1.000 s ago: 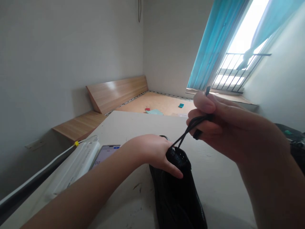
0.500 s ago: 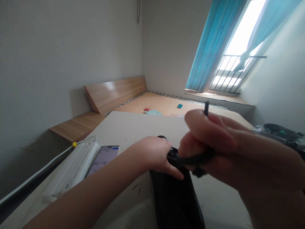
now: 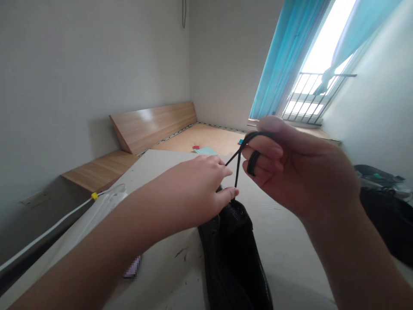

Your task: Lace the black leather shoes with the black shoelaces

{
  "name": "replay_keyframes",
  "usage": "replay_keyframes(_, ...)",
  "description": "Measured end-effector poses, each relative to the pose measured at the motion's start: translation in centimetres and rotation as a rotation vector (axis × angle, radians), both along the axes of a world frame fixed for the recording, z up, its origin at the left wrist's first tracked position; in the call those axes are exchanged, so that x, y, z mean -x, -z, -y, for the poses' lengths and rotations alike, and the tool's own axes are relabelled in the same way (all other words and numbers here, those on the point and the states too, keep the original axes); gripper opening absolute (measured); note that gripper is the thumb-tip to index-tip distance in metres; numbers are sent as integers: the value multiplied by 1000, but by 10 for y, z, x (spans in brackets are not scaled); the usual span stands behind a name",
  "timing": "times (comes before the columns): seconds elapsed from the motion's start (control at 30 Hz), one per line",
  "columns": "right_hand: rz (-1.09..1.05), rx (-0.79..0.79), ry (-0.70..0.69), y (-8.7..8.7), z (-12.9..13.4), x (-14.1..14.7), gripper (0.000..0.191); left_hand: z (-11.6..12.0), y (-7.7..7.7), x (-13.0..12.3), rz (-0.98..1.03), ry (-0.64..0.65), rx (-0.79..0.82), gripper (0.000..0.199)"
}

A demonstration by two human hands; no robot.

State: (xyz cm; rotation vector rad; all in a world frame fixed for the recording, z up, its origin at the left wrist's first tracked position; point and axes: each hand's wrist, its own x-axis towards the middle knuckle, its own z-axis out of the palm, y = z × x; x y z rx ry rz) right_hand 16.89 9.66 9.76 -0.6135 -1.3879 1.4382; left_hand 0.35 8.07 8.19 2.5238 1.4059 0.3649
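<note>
A black shoe (image 3: 237, 258) stands on the pale tabletop, its opening toward me. From its front part a black lace (image 3: 238, 170) rises to my right hand (image 3: 274, 159), which is closed on it above the shoe; the lace runs over the index finger and wraps round another finger. My left hand (image 3: 206, 189) is at the upper front of the shoe, thumb and fingers bent beside the lace. What lies between those fingers is partly hidden, so I cannot make out whether they grip the lace or the shoe.
A white power strip (image 3: 112, 200) with a white cable is at the left, and part of a phone (image 3: 132, 267) shows under my left forearm. Behind the table (image 3: 290, 241) is a bed (image 3: 180, 140) with small cloths. Black bags (image 3: 387, 215) are at the right.
My right hand has turned and lifted up, and the lace is now stretched between it and the shoe. My left hand has moved slightly up, and its forearm now covers most of the phone.
</note>
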Motion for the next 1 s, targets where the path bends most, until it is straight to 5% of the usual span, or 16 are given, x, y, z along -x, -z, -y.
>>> replay_keyframes(0.23,152,-113,166,1,-8,-7,25,-2,-6,-2,219,79,175,34)
replay_keyframes(0.43,401,-344,466,10,-29,-14,19,-11,-13,10,441,-84,-24,39)
replay_keyframes(0.7,683,-162,295,15,-50,-30,31,-18,-28,12,1011,-167,163,32)
replay_keyframes(0.9,1105,-497,776,20,-82,-65,40,-16,-40,48,1154,-65,76,26)
replay_keyframes(1.0,1269,-500,728,27,-90,-68,41,-16,-41,57,1158,-63,44,27)
